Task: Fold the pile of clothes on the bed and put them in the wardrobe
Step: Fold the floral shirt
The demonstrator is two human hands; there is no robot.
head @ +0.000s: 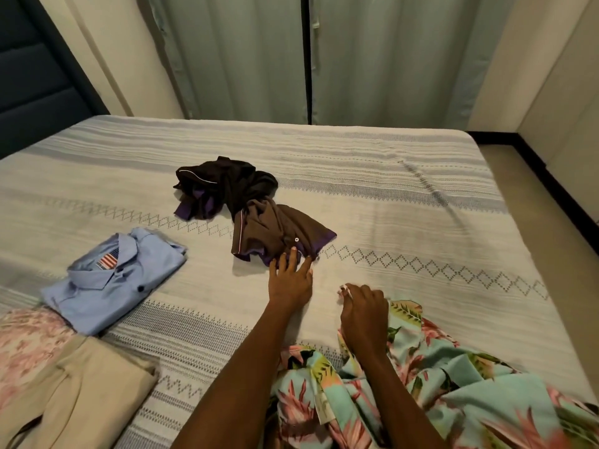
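Floral shirt [421, 367] pinched by right hand [364, 314]; left hand [291, 277] flat, fingers straight, touching brown shirt [278, 231] on bed [421, 202].

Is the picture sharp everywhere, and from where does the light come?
Head view: the brown shirt and blue shirt are sharp; the floral shirt smears toward the bottom right corner; soft shadows lie left of the clothes, so the light seems to come from the right; the bed's far edge bows, as wide lenses do.
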